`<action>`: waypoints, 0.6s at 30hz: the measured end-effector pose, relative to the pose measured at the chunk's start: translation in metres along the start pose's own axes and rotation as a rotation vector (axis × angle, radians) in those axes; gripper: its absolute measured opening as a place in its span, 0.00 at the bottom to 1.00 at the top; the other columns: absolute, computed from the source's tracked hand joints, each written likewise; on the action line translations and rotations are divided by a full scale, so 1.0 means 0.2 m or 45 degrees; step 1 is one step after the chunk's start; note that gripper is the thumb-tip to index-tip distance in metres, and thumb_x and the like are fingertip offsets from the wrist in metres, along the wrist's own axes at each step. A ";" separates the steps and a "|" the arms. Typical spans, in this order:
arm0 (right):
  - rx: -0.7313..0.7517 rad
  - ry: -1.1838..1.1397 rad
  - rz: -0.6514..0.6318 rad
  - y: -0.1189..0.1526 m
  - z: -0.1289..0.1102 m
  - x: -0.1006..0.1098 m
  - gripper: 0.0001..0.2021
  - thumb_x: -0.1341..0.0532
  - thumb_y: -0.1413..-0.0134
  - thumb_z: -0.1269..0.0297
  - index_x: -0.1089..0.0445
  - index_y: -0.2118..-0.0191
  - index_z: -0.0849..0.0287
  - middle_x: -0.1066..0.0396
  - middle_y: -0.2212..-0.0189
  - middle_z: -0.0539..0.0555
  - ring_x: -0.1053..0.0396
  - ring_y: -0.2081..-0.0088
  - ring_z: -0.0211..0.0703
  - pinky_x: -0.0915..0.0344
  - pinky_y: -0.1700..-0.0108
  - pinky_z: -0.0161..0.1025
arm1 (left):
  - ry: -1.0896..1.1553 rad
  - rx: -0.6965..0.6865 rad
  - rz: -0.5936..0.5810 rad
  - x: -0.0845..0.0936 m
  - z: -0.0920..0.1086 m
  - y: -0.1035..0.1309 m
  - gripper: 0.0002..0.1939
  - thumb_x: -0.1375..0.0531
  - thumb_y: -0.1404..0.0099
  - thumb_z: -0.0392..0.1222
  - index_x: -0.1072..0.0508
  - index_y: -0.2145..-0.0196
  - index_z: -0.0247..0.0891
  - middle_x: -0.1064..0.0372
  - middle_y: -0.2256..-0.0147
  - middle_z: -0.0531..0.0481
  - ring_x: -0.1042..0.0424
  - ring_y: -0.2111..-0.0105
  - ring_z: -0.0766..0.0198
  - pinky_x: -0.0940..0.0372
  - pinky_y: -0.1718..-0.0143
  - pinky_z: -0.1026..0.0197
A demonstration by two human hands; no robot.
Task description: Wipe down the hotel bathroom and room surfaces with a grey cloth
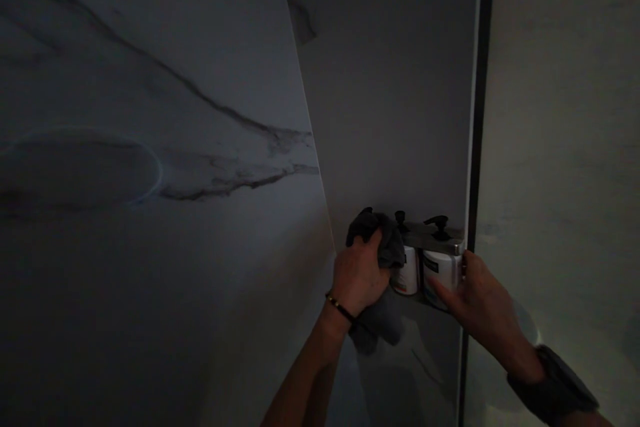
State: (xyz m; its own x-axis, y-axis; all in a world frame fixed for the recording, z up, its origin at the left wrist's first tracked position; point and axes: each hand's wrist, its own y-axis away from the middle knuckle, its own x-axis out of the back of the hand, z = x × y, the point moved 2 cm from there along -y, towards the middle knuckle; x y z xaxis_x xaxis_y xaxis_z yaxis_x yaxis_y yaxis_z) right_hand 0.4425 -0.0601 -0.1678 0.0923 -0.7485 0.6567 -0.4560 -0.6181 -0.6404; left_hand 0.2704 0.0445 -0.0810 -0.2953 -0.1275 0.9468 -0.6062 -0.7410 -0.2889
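My left hand (357, 273) is closed around a dark grey cloth (383, 323), which hangs below it and covers the left end of a metal wall holder (433, 240). In that holder sit white pump bottles with black pump tops; a middle bottle (406, 272) shows beside the cloth. At the right end, my right hand (477, 297) grips the right-hand pump bottle (441, 273), thumb across its front and fingers round its right side. A third black pump top pokes up behind the cloth, its bottle hidden.
A marble-patterned wall (200, 67) with dark veins fills the left. The holder is on a narrow grey wall (390, 100). A dark vertical strip (481, 93) divides it from a paler panel (560, 113) close on the right. The light is dim.
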 end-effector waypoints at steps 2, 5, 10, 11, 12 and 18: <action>-0.004 0.005 -0.009 0.01 0.00 0.01 0.28 0.49 0.41 0.42 0.43 0.49 0.63 0.32 0.60 0.61 0.29 0.63 0.56 0.30 0.66 0.47 | -0.007 -0.053 -0.012 -0.02 0.04 0.01 0.38 0.42 0.43 0.40 0.47 0.35 0.47 0.31 0.55 0.40 0.26 0.61 0.50 0.32 0.60 0.54; 0.015 0.073 0.057 0.03 -0.05 0.01 0.26 0.46 0.41 0.51 0.44 0.46 0.68 0.36 0.55 0.67 0.33 0.55 0.62 0.29 0.61 0.50 | 0.044 -0.137 -0.024 -0.03 0.13 0.07 0.39 0.43 0.43 0.39 0.49 0.35 0.47 0.32 0.54 0.40 0.26 0.61 0.50 0.31 0.61 0.53; -0.017 -0.125 0.171 0.06 -0.09 -0.04 0.21 0.51 0.42 0.64 0.45 0.44 0.65 0.37 0.55 0.68 0.35 0.52 0.62 0.29 0.58 0.53 | 0.136 -0.358 -0.088 0.00 0.30 0.10 0.36 0.42 0.43 0.41 0.45 0.37 0.49 0.31 0.56 0.42 0.26 0.62 0.50 0.30 0.62 0.52; -0.028 -0.227 0.199 0.07 -0.07 -0.05 0.19 0.53 0.41 0.63 0.44 0.46 0.62 0.37 0.55 0.66 0.34 0.53 0.60 0.29 0.58 0.53 | 0.152 -0.413 -0.114 0.01 0.33 0.09 0.36 0.42 0.43 0.41 0.44 0.37 0.48 0.30 0.56 0.42 0.26 0.62 0.50 0.30 0.62 0.52; -0.029 -0.304 0.211 0.07 -0.06 -0.06 0.18 0.53 0.40 0.61 0.43 0.47 0.60 0.36 0.55 0.65 0.33 0.54 0.59 0.29 0.58 0.52 | 0.165 -0.461 -0.135 0.02 0.36 0.08 0.35 0.42 0.43 0.42 0.44 0.38 0.47 0.30 0.56 0.41 0.26 0.62 0.49 0.30 0.62 0.51; -0.009 -0.055 0.000 0.03 -0.02 -0.04 0.19 0.47 0.46 0.60 0.43 0.51 0.64 0.38 0.60 0.62 0.32 0.62 0.56 0.30 0.66 0.47 | 0.076 -0.434 -0.189 0.10 0.23 0.04 0.32 0.42 0.43 0.43 0.39 0.40 0.48 0.28 0.56 0.43 0.25 0.60 0.48 0.30 0.60 0.51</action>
State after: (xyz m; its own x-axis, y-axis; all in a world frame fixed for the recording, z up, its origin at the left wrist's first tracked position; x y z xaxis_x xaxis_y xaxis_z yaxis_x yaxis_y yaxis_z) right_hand 0.4356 -0.0577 -0.1749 0.1303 -0.7581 0.6389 -0.4622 -0.6166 -0.6373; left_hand 0.2937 0.0049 -0.0571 -0.2222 0.0111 0.9749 -0.8538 -0.4850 -0.1891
